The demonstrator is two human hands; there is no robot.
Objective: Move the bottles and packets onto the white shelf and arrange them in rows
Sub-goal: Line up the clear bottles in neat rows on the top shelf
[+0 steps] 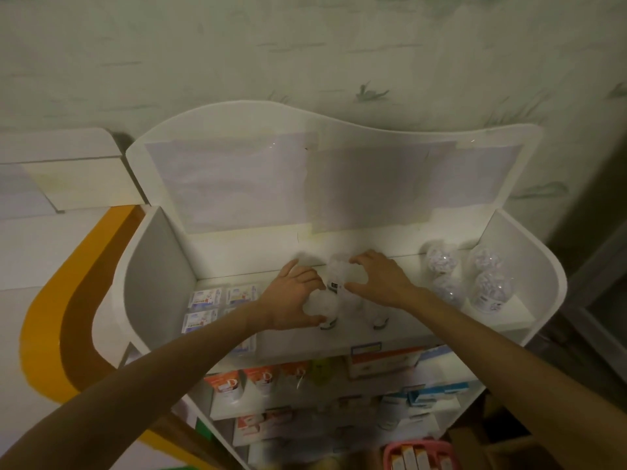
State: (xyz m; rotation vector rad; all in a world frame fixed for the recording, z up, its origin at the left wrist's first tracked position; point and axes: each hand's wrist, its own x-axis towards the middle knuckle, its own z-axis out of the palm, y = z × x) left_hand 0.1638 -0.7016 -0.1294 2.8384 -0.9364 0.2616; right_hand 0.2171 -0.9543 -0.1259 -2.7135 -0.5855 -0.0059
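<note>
Left hand (294,296): fingers curled round a clear bottle (322,308) at the middle of the top tier, thumb low near its cap end; gripping.

Right hand (380,278): fingers and thumb arched over a second clear bottle (337,274) set just behind the first, pinching its top; the two hands nearly meet across it.

Adjacent, right of the held pair: another clear bottle (375,312), pale and blurred (outline hard to read), free of either hand.

Far right of the tier: four bottles (488,290) filled with white pieces, standing two by two — a finished block.

Far left: flat packets (222,296) lying in two rows beside the shelf's side wall.

Container: white shelf (529,266), curved sides, tall back panel; lower tiers hold boxed goods (383,361), not part of this job.

Step in hand, by my reading: squaring the middle bottles into a front-and-back row between packets and the right-hand block.

Next move calls for: nudging both bottles upright and in line, bases flat, then letting go without tipping the loose neighbour.
</note>
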